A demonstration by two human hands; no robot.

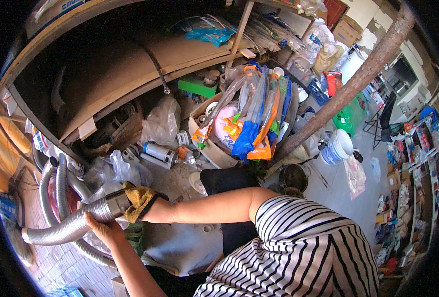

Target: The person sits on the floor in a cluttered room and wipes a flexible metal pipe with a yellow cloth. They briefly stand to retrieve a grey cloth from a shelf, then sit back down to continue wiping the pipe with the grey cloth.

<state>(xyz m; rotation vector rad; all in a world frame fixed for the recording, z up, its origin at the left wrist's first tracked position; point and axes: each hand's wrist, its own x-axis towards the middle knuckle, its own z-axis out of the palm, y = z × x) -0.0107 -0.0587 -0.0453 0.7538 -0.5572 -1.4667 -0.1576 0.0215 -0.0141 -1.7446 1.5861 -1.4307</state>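
Striped shirt (298,242) foremost, the worker's left hand (103,229) grips the silver corrugated tube (61,231) at lower left; yellow cloth (139,200) hides the right hand's (155,209) fingers, their hold unclear to me. Firm support and even pressure around the dark collar (116,202) should help.

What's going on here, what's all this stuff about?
A person in a striped top is holding a silver corrugated hose with the left hand. The right hand is at the hose's dark end collar, covered by something yellow, a glove or a cloth, I can't tell which; its fingers are hidden. More silver hoses curve behind. Beyond the hands, a cluttered floor holds a carton of packaged goods and a white bucket.
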